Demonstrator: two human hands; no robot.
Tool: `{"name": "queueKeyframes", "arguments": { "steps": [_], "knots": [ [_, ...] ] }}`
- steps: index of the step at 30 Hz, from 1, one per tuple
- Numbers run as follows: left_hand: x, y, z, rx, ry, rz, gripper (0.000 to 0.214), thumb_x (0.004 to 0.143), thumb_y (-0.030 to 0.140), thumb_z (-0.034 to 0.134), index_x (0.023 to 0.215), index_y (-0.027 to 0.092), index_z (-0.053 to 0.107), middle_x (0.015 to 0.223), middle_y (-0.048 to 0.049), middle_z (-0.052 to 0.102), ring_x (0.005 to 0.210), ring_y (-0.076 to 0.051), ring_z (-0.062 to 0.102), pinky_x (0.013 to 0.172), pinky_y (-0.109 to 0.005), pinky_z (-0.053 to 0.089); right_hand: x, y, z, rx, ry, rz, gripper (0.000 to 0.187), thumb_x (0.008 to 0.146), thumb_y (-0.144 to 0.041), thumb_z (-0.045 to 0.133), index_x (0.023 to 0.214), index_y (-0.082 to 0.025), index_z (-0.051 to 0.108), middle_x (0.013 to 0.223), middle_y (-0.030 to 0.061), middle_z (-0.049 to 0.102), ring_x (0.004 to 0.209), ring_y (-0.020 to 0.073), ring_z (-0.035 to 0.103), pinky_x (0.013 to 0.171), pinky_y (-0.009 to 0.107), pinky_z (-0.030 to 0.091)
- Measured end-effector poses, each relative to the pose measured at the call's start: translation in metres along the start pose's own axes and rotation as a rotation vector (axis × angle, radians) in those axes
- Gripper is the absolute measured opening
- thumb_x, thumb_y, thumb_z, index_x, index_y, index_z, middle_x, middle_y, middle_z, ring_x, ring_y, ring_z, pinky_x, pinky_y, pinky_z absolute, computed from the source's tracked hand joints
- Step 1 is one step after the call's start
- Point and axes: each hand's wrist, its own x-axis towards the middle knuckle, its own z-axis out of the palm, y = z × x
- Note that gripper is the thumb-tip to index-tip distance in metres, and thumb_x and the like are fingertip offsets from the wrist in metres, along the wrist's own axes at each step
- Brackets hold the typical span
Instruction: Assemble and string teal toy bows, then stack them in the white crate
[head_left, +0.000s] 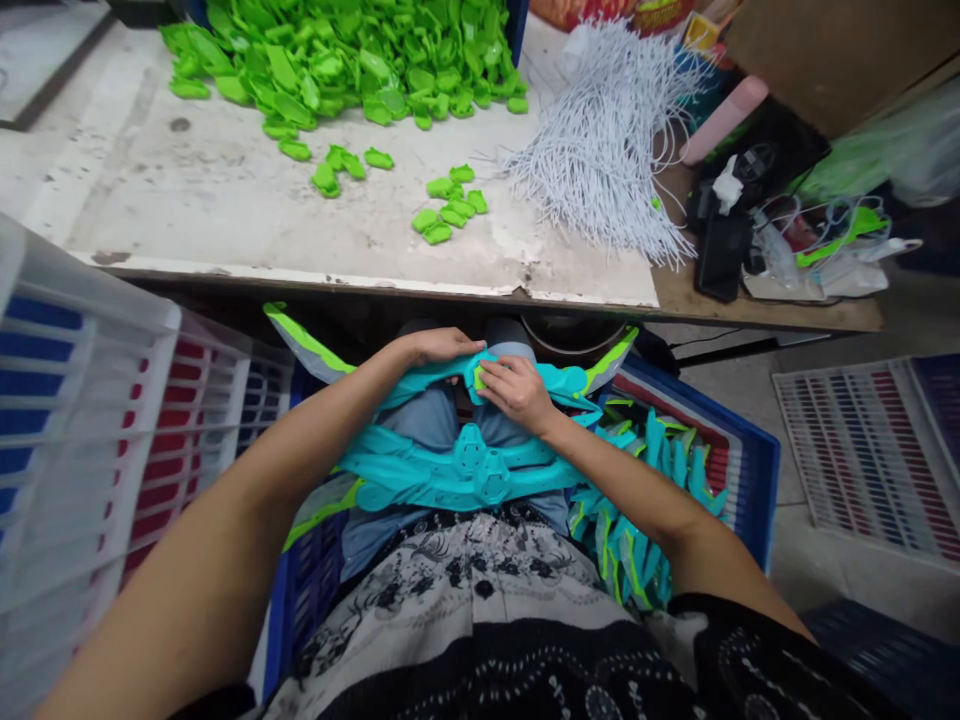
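Observation:
A turquoise plastic toy bow (561,379) with grey and lime-green tips lies crosswise over my knees, just below the table edge. My left hand (445,346) is closed on it left of the centre hub, thumb along the top and fingers partly hidden underneath. With fingers bent together, my right hand (517,393) presses a small lime-green plastic piece (478,377) against the hub; the fingers cover part of it. Closer to my body, more turquoise bow parts (493,480) with hexagonal centres rest across my lap.
On the table (315,240) are a heap of lime-green pieces (375,70), several loose ones and a bundle of white cords (607,140). A black phone (722,258) sits at right. A blue crate (761,480) of turquoise parts stands beside me; white crates (157,400) rise at left.

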Motion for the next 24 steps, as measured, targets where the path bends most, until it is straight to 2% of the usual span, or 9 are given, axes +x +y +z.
{"name": "queueKeyframes", "arguments": {
  "steps": [5, 9, 12, 15, 24],
  "knots": [
    [-0.005, 0.003, -0.001, 0.048, -0.040, 0.039, 0.057, 0.064, 0.069, 0.062, 0.076, 0.013, 0.064, 0.061, -0.0017, 0.059, 0.051, -0.014, 0.050, 0.051, -0.027, 0.038, -0.003, -0.002, 0.004, 0.076, 0.071, 0.043, 0.028, 0.091, -0.034, 0.050, 0.107, -0.020, 0.066, 0.118, 0.0076, 0.064, 0.112, 0.0245, 0.049, 0.098, 0.043, 0.041],
    [-0.005, 0.003, -0.003, 0.246, -0.018, 0.132, 0.053, 0.059, 0.060, 0.071, 0.084, 0.013, 0.067, 0.067, 0.0009, 0.059, 0.061, -0.013, 0.051, 0.057, -0.023, 0.037, 0.000, -0.002, 0.008, 0.202, 0.133, 0.178, 0.033, 0.083, -0.041, 0.060, 0.107, -0.018, 0.062, 0.119, 0.0114, 0.059, 0.116, 0.0249, 0.048, 0.098, 0.042, 0.040],
    [-0.003, 0.001, -0.003, 0.337, 0.043, 0.124, 0.049, 0.058, 0.058, 0.071, 0.075, 0.013, 0.065, 0.061, 0.0021, 0.055, 0.057, -0.011, 0.047, 0.053, -0.023, 0.032, 0.005, -0.001, 0.007, 0.238, 0.074, 0.328, 0.054, 0.077, -0.045, 0.067, 0.122, -0.019, 0.053, 0.121, 0.0116, 0.058, 0.114, 0.0269, 0.051, 0.097, 0.044, 0.038],
    [-0.002, 0.002, -0.001, 0.344, 0.075, 0.103, 0.047, 0.057, 0.057, 0.072, 0.071, 0.014, 0.063, 0.057, 0.0023, 0.053, 0.052, -0.011, 0.044, 0.050, -0.024, 0.028, 0.010, -0.002, 0.006, 0.186, -0.022, 0.365, 0.068, 0.076, -0.043, 0.068, 0.134, -0.019, 0.043, 0.127, 0.0118, 0.057, 0.116, 0.0292, 0.049, 0.098, 0.046, 0.033],
    [-0.007, 0.005, 0.004, 0.381, 0.116, 0.134, 0.045, 0.054, 0.056, 0.072, 0.063, 0.015, 0.055, 0.053, 0.0040, 0.048, 0.051, -0.010, 0.042, 0.050, -0.024, 0.027, 0.015, -0.006, 0.005, 0.078, -0.091, 0.351, 0.077, 0.076, -0.045, 0.067, 0.141, -0.016, 0.036, 0.124, 0.0138, 0.057, 0.111, 0.0320, 0.048, 0.092, 0.045, 0.032]
  ]
}}
